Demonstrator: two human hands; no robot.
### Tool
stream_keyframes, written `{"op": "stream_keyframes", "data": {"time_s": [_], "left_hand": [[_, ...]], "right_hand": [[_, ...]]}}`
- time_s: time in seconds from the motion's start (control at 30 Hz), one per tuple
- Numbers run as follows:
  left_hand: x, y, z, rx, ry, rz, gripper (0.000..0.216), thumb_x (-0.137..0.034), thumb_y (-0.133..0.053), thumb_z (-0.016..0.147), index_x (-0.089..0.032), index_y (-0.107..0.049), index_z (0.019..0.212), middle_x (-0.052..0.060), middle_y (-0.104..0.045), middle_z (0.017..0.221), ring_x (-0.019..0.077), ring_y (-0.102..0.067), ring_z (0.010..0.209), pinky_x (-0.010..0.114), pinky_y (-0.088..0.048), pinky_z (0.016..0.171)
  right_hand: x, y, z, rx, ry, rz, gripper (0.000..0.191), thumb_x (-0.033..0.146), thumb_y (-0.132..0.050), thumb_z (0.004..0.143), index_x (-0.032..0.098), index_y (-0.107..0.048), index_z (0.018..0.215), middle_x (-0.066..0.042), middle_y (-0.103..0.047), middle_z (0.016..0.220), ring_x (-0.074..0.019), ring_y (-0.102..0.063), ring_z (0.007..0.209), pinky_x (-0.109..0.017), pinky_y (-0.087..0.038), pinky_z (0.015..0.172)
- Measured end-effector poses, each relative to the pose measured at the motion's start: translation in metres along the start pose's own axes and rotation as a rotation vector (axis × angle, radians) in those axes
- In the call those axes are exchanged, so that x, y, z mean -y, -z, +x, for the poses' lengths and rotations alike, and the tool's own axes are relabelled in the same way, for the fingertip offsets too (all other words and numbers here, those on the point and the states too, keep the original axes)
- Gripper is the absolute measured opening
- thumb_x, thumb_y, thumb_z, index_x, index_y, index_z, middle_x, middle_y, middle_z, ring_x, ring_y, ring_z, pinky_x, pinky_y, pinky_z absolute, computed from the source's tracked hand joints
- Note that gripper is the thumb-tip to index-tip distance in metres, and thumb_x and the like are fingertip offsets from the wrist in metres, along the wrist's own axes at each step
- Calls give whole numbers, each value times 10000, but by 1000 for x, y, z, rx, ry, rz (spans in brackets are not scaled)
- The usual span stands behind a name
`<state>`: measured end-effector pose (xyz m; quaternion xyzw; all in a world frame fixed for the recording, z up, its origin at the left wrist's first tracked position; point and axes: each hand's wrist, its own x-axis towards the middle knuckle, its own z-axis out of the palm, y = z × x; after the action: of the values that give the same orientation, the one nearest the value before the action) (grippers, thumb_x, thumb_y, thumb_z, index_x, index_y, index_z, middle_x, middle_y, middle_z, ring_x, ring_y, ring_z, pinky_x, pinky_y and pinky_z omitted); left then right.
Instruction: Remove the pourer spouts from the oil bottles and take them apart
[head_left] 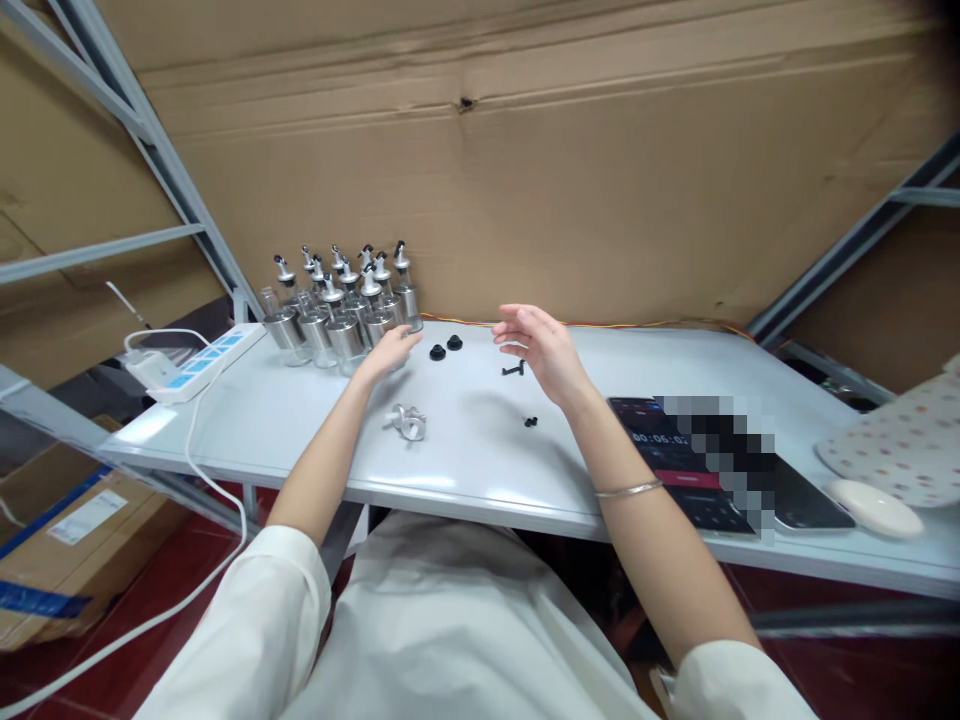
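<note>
Black phone (675, 470) reads 00:06; left hand (391, 352) by bottles (346, 338), grip unclear; right hand (546, 350) unclenched.

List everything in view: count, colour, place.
Bottles: at least ten, silver, rear left
Caps: two, black, right of bottles
Curved pieces: several, silvery, central
Small parts: several, black, central
Devices: two, black, right
Oval object: one, white, right
Spotted item: one, white, right
Power strip: one, white-blue, left
Cables: several, white, left
Table: one, white, centre
Cardboard panels: several, brown, behind
Box: one, brown, left
Frame bars: several, grey, sides
Shirt: one, white, bottom
Bracelet: one, silvery, right
Left hand: one, beside bottles
Right hand: one, above table
</note>
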<state>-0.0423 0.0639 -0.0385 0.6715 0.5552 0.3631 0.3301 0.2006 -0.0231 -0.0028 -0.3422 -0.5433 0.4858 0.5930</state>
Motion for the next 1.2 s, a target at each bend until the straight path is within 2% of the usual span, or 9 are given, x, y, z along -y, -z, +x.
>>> {"op": "stream_keyframes", "data": {"time_s": [0.1, 0.27, 0.37, 0.53, 0.67, 0.8, 1.03, 1.2], "left_hand": [[-13, 3, -12, 111, 54, 19, 436, -372, -537, 786, -174, -556, 1173, 126, -629, 1169, 212, -611, 1039, 312, -481, 815], [-30, 19, -32, 421, -67, 207, 343, -450, -605, 732, -179, -618, 942, 71, -669, 994, 165, -626, 831, 225, -458, 618], [-32, 28, -38, 612, -60, 269, 348, -454, -652, 689, -180, -624, 902, 48, -676, 881, 149, -624, 739, 211, -441, 583], [-27, 28, -37, 705, -40, 262, 344, -376, -734, 594, -188, -649, 870, 23, -679, 865, 143, -618, 761, 207, -440, 643], [-21, 25, -33, 844, -17, 256, 294, -342, -743, 577, -193, -651, 812, -7, -683, 716, 129, -603, 665, 204, -416, 602], [-16, 23, -31, 871, 43, 256, 294, -295, -768, 523, -195, -647, 772, -28, -678, 651, 116, -594, 617, 200, -408, 594], [-15, 16, -30, 871, 67, 227, 270, -277, -762, 508, -187, -682, 750, -28, -670, 611, 101, -563, 564, 197, -406, 575], [-18, 8, -29, 717, 10, 196, 225, -233, -726, 523, -166, -647, 722, -22, -649, 599, 100, -542, 533, 202, -388, 520]], "right_hand": [[-1, 1, 0, 7, -3, 7, 311, 507, -644, 738, 245, -638, 906, -5, -665, 809, -121, -607, 740, -273, -472, 723], [0, 0, 1, 13, -15, -18, 321, 516, -639, 738, 244, -631, 908, -6, -664, 815, -122, -607, 740, -281, -466, 731], [-1, 0, 1, 10, -30, -32, 319, 512, -633, 737, 240, -628, 903, -6, -662, 816, -119, -603, 736, -274, -464, 728], [-3, 1, 1, 22, -37, -36, 308, 492, -632, 748, 235, -635, 918, -10, -670, 827, -116, -606, 742, -271, -466, 732], [-3, 1, 1, 19, -47, -65, 319, 502, -634, 743, 233, -637, 914, -18, -677, 830, -123, -609, 745, -278, -473, 729], [-3, 0, 1, 22, -46, -67, 320, 497, -644, 737, 228, -642, 910, -16, -675, 817, -119, -607, 733, -277, -473, 727], [-4, 0, 1, 13, -23, -93, 284, 464, -640, 744, 226, -645, 898, -12, -673, 813, -113, -608, 731, -269, -471, 723], [-5, 1, 1, 27, -26, -140, 280, 440, -640, 743, 219, -637, 916, -13, -675, 822, -116, -612, 742, -276, -468, 728]]}}
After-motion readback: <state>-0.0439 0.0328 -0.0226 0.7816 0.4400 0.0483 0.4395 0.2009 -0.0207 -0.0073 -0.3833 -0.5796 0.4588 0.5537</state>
